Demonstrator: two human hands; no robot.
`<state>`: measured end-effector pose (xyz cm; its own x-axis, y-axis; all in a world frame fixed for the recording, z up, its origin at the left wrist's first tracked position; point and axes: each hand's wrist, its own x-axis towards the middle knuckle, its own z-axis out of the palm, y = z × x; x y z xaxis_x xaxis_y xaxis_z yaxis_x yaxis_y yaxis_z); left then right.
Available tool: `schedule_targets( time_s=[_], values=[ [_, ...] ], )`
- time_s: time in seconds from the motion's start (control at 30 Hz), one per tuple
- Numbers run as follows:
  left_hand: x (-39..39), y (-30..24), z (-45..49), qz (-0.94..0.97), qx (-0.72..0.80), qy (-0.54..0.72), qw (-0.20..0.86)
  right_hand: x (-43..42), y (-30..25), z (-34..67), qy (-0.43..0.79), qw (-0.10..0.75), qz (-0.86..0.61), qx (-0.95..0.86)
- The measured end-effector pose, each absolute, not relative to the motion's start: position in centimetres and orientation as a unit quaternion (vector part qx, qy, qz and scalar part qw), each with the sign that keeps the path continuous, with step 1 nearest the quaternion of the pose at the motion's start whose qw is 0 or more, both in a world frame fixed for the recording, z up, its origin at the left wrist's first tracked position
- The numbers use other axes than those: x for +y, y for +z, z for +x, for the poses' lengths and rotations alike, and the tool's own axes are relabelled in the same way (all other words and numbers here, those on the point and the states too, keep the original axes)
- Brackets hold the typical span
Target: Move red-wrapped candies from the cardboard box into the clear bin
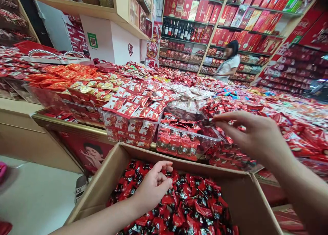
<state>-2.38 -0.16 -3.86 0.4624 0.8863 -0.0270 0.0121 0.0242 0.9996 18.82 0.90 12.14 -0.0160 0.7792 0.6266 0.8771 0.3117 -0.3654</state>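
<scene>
My right hand (252, 136) reaches over the right side of a clear plastic bin (189, 134), pinching a dark-and-red wrapped candy (207, 122) between thumb and fingers. Rows of similar red and black wrapped candies (176, 144) fill the lower part of that bin. Over an open cardboard box (238, 183) is my left hand (157, 182), its fingers loosely curled and apart, with nothing visible in them. Loose red and black candies (184, 204) lie heaped in the box, just under the left hand.
Left of the bin stands another clear bin (129, 129) stacked with red and white packets. White packets (191, 95) lie behind, and red packets (297, 136) are piled at the right. A person (228, 62) stands farther back, before shelves of red boxes and bottles (178, 30).
</scene>
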Motion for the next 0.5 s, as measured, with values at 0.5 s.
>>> schedule_targets(
  time_s=[0.5],
  values=[
    [-0.2, -3.6, -2.8, 0.659, 0.403, 0.319, 0.549, 10.9, 11.0, 17.1, 0.264, -0.015, -0.639, -0.722]
  ],
)
